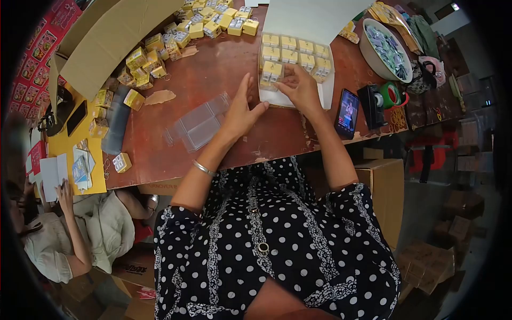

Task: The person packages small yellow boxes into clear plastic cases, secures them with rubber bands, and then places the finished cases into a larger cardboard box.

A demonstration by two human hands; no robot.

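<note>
Both my hands are over the red-brown table (202,80). The fingers of my right hand (300,88) are closed on a small yellow-and-white box (272,71) at the near left of an open white carton (326,93). Rows of similar boxes (288,43) stand inside the carton, with white bottom showing along its near edge. My left hand (242,109) is just left of the carton, thumb and fingers apart, holding nothing. Clear plastic packaging (198,125) lies flat on the table, left of my left wrist.
Loose yellow boxes (213,24) are heaped at the back left beside a cardboard flap (114,45). Right of the carton are a phone (347,113), a black tape dispenser (371,106), green tape (390,94) and a white basin (368,48). A co-worker (80,234) sits at the left.
</note>
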